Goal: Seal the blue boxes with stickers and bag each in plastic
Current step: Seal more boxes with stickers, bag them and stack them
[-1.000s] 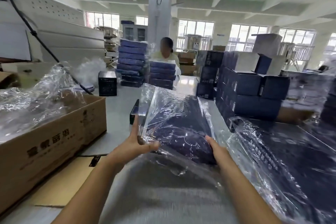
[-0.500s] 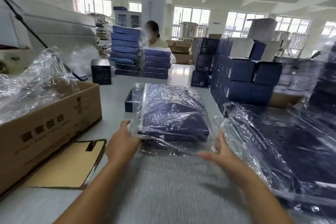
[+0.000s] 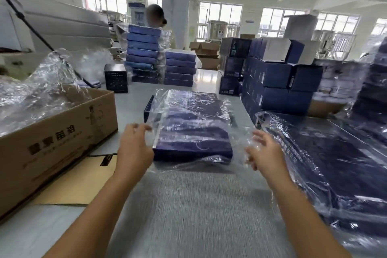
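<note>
A flat blue box (image 3: 192, 142) lies on the grey table (image 3: 188, 205) inside a clear plastic bag (image 3: 188, 107). The bag's loose end stretches away from me. My left hand (image 3: 134, 148) touches the plastic at the box's near left corner, fingers slightly bent. To the right of the box my right hand (image 3: 263, 153) hovers with its fingers spread, at the bag's crinkled right edge and holding nothing. The edge of another dark box (image 3: 148, 107) shows just behind the bagged one on its left.
An open cardboard carton (image 3: 52, 132) of clear plastic bags (image 3: 41, 81) stands left, with flat cardboard (image 3: 79, 184) beside it. Bagged blue boxes (image 3: 335, 163) are piled on the right. Stacks of blue boxes (image 3: 144, 54) and dark cartons (image 3: 272, 81) line the far side, with a person (image 3: 156, 14) behind them. A small black box (image 3: 116, 78) stands at far left.
The bagged box went from being held tilted up to lying flat on the table. My right hand came off it and moved out to the right. My left hand stays at its left corner.
</note>
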